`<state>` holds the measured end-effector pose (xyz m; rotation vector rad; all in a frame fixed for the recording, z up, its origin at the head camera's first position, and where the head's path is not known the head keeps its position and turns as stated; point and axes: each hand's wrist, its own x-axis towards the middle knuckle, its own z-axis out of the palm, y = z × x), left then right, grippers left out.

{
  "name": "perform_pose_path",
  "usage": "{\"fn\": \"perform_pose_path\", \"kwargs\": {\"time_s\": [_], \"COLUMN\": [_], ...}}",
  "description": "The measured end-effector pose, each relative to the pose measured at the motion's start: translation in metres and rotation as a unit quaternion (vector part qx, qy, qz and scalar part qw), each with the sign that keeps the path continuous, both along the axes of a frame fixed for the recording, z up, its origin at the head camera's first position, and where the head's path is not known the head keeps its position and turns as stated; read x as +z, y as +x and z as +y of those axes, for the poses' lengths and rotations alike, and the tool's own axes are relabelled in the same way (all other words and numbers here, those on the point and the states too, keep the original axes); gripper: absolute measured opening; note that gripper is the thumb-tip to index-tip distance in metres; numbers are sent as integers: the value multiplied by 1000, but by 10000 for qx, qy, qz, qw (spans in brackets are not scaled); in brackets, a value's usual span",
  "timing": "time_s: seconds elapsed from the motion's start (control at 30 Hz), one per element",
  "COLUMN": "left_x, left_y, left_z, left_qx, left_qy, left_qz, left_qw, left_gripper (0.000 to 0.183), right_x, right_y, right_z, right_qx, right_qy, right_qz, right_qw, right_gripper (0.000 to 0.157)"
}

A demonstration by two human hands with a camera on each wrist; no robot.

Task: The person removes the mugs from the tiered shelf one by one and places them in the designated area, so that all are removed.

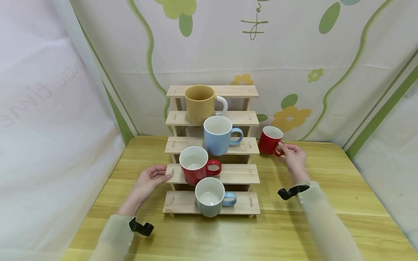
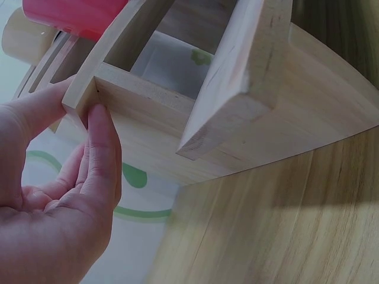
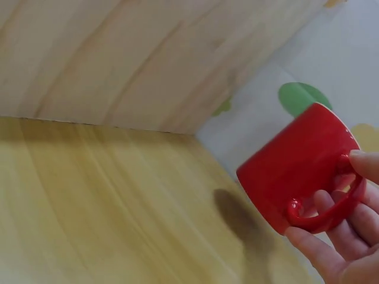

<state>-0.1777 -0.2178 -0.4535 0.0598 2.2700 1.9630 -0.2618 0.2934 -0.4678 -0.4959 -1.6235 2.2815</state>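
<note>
A stepped wooden rack [image 1: 235, 206] stands mid-table and bears several mugs. My left hand [image 1: 151, 184] pinches the left end of its second-lowest step; in the left wrist view the thumb lies on top and the fingertips [image 2: 98, 121] underneath. To the right of the rack, my right hand [image 1: 294, 159] holds a red mug [image 1: 269, 142] with a white inside by its handle. The right wrist view shows this mug [image 3: 296, 168] with thumb and fingers about the handle, its shadow apart from it on the table.
On the rack, from top to bottom, are a yellow mug [image 1: 200, 107] with a white handle, a light blue mug [image 1: 217, 139], another red mug [image 1: 193, 170] and a grey-blue mug [image 1: 209, 203]. A patterned curtain [image 1: 209, 54] hangs behind the wooden table [image 1: 209, 239].
</note>
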Motion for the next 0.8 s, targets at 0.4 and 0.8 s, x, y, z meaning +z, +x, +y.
{"fn": "perform_pose_path", "kwargs": {"time_s": [0.4,0.8], "left_x": [-2,-4], "left_y": [0,-2], "left_z": [-1,-1], "left_qx": [8,7], "left_qy": [-27,55], "left_qz": [-36,9], "left_qw": [10000,10000], "left_gripper": [46,44], "right_x": [-21,-22], "right_y": [-4,-3], "right_z": [-16,-24], "right_qx": [-276,-389], "right_qy": [31,203], "right_qz": [-250,-217], "right_qw": [9993,9988], "right_gripper": [24,29]}}
